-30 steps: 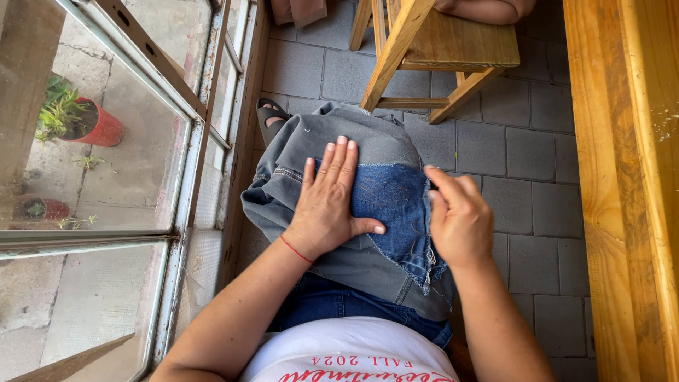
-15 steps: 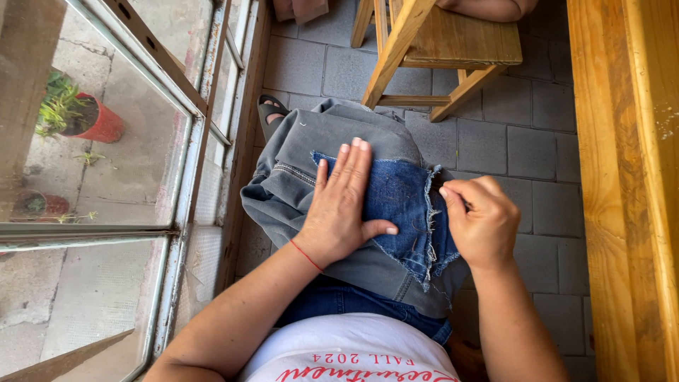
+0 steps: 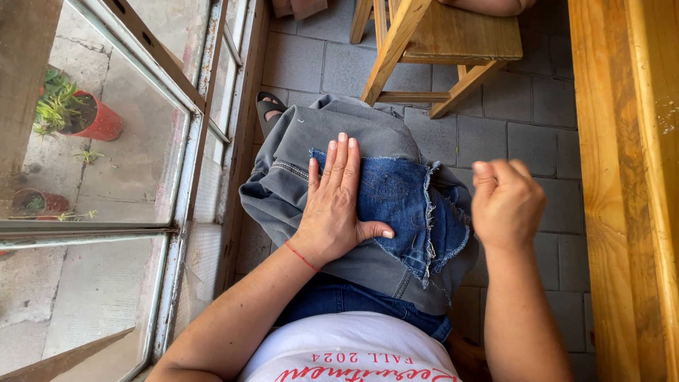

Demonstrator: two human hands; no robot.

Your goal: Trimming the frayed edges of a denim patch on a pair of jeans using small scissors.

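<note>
Down on the lap we go: the left hand (image 3: 338, 205) lies flat, palm down, fingers straight and close together, thumb stuck out to the side, pressing on the near edge of a dark blue denim patch (image 3: 407, 205) with frayed edges. That patch sits on top of a grey garment (image 3: 318, 134), bunched and folded across the person's knees, and the hand's heel rests on the grey cloth while the fingertips reach onto the blue. A thin red string bracelet (image 3: 302, 256) circles the left wrist. Over on the other side, the right hand (image 3: 506, 205) hangs raised just beside the patch's frayed right edge, apart from the cloth, curled into a loose fist with thumb and forefinger pinched together at the top; whether anything sits in that pinch I cannot tell, it is too fine to see. Around the scene: a wooden stool (image 3: 438, 42) stands on the grey tiled floor (image 3: 537, 127) ahead of the knees, a sandalled foot (image 3: 270, 110) pokes out by the window frame (image 3: 212, 141), and a red plant pot (image 3: 99, 122) sits outside the glass.
</note>
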